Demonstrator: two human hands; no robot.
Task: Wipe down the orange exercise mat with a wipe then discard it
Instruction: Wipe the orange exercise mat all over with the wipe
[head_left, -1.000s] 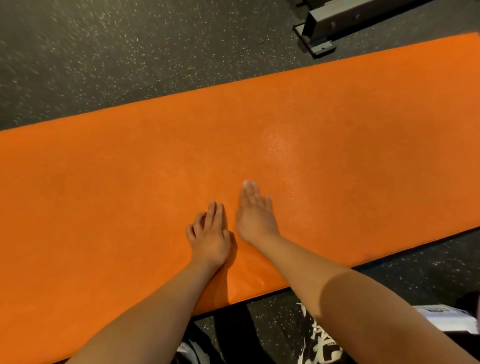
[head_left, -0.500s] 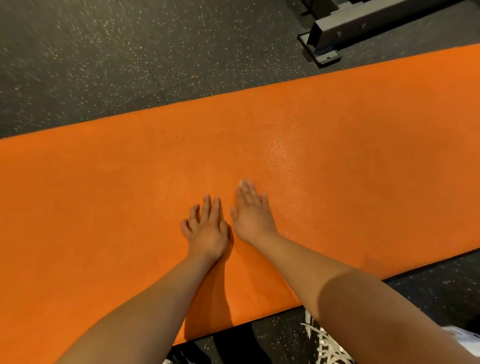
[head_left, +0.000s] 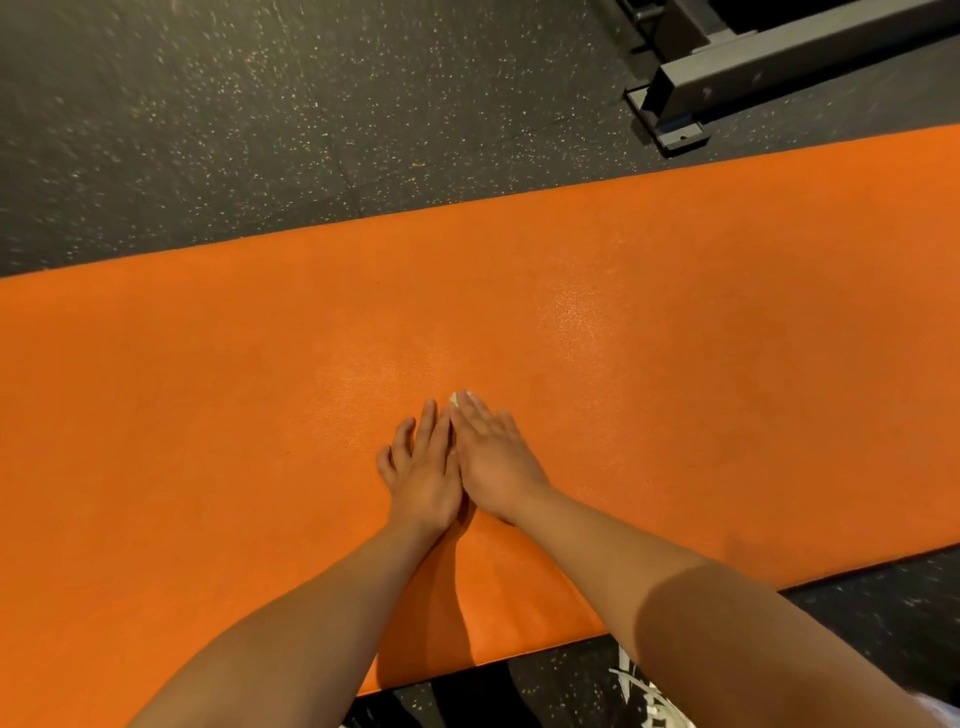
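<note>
Your 2 hands lie flat on the long orange foam exercise mat (head_left: 208, 415), side by side and touching. Your left hand (head_left: 423, 478) has straight fingers and holds nothing. Your right hand (head_left: 496, 467) is flat too. It presses down on a small white wipe (head_left: 454, 399), and only a tiny bit peeks out by your fingertips. The mat lies on the dark speckled floor (head_left: 260, 130), near a grey metal frame (head_left: 727, 78).

Gym floor, dark speckled rubber flooring (head_left: 260, 104), orange exercise mat (head_left: 675, 364), grey steel equipment frame (head_left: 769, 67)
</note>
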